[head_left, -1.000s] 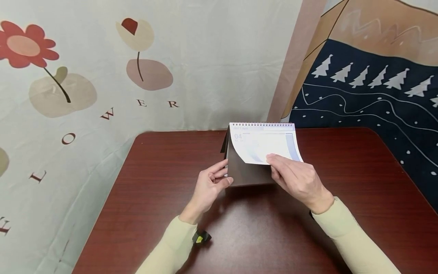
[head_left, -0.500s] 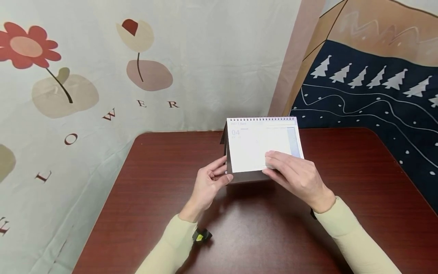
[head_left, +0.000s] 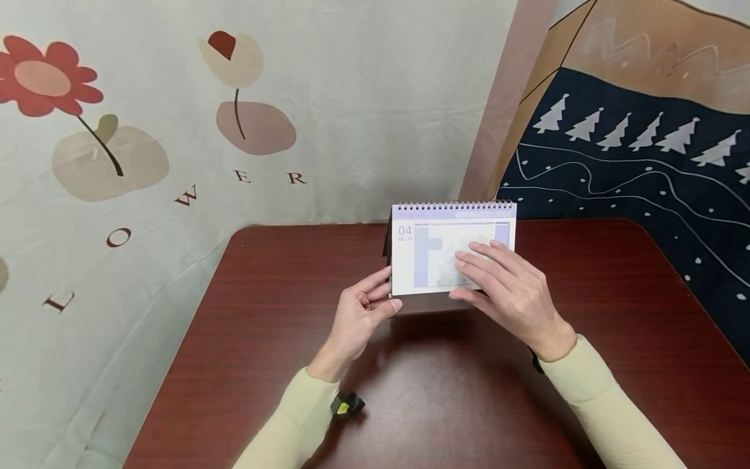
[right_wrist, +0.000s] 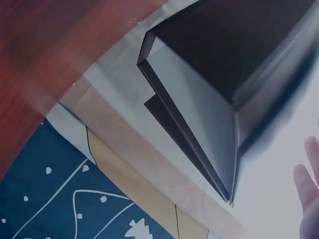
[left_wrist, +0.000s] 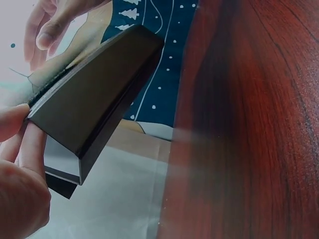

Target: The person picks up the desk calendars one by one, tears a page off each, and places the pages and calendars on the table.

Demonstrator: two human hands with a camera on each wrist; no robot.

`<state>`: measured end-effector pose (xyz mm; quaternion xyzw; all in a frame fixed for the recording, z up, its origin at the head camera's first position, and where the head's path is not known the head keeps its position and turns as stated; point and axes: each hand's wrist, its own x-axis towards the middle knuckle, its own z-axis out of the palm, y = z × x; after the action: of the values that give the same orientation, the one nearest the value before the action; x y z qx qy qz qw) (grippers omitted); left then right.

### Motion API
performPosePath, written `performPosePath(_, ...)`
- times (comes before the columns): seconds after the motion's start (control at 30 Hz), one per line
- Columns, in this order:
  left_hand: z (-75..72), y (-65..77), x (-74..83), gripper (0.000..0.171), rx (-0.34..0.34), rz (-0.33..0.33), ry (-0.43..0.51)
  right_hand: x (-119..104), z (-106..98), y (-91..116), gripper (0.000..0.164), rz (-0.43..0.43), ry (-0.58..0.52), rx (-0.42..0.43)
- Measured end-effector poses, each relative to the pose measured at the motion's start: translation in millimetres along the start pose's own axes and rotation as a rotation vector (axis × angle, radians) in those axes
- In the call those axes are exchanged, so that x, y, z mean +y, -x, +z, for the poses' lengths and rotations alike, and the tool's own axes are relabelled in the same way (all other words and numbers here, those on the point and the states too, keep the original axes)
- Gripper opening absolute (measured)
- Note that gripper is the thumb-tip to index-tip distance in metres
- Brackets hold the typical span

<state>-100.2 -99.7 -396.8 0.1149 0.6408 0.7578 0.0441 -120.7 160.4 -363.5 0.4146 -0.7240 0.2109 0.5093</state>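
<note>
A spiral-bound desk calendar (head_left: 428, 260) with a dark folding stand is in the middle of the head view, its white page marked 04 facing me. My left hand (head_left: 359, 319) grips its lower left edge, thumb in front and fingers behind. The dark underside of the stand (left_wrist: 99, 89) shows in the left wrist view, and the calendar appears lifted off the table. Over the lower right of the page lies my right hand (head_left: 515, 296), fingers extended and slightly spread. Whether every fingertip touches the paper I cannot tell. The right wrist view shows the stand's hollow side (right_wrist: 199, 109).
The reddish-brown wooden table (head_left: 263, 312) extends around and below the calendar. A pale cloth with flower prints (head_left: 351, 98) hangs behind it, and a dark blue cloth with white trees (head_left: 633, 156) hangs at the right. A dark strap (head_left: 347, 405) sits at my left wrist.
The curled page has come down flat, and a page with a printed grid now shows. My right hand has let go of the sheet and spread its fingers. The left hand keeps its grip.
</note>
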Motion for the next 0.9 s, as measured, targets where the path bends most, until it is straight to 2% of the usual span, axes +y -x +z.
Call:
performPosePath(0.07,0.1,-0.1,-0.8,0.064,-0.005,0.003,0.000,1.4,0.3,1.0,0.042,0.005,-0.002,-0.010)
performPosePath(0.13,0.3,-0.3,-1.4,0.064,-0.006,0.004,0.000,2.2,0.1,3.1,0.045,0.013,0.000,-0.055)
performPosePath(0.37,4.8,-1.2,-0.7,0.061,-0.004,0.023,-0.027,1.2,8.2,10.7,0.065,0.035,0.037,-0.290)
performPosePath(0.53,7.0,-0.9,0.5,0.058,-0.006,0.057,-0.077,-2.0,13.4,3.2,0.071,0.071,0.052,-0.420)
performPosePath(0.63,7.0,-0.2,0.6,0.057,-0.004,0.070,-0.096,-3.5,14.0,-2.8,0.081,0.098,0.071,-0.486)
performPosePath(0.77,6.6,0.9,0.4,0.056,0.003,0.078,-0.114,-4.6,15.5,-7.6,0.097,0.109,0.086,-0.507)
performPosePath(0.9,6.4,1.3,0.7,0.056,0.011,0.082,-0.129,-4.8,17.6,-8.6,0.097,0.102,0.077,-0.473)
